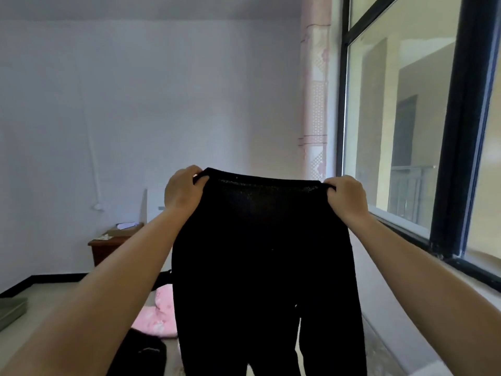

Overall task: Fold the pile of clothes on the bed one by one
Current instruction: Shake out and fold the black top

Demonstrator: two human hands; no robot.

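One pair of black knit trousers (260,256) hangs upright before the camera, waistband up, two legs running down and cut off by the bottom edge. The left hand (183,187) pinches one waistband corner, the right hand (347,196) grips the other. Behind, partly hidden, lie one pink patterned garment (158,316) and one dark garment (143,354). Farther off stands one brown wooden cabinet (108,246).

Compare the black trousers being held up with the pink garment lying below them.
The black trousers hang upright in the air, gripped at the waistband by the left hand and right hand; the pink garment lies crumpled and untouched. The trousers are plain black, the pink garment has a pale pattern. The trousers are spread wide, the pink garment is bunched. Neither is folded yet.
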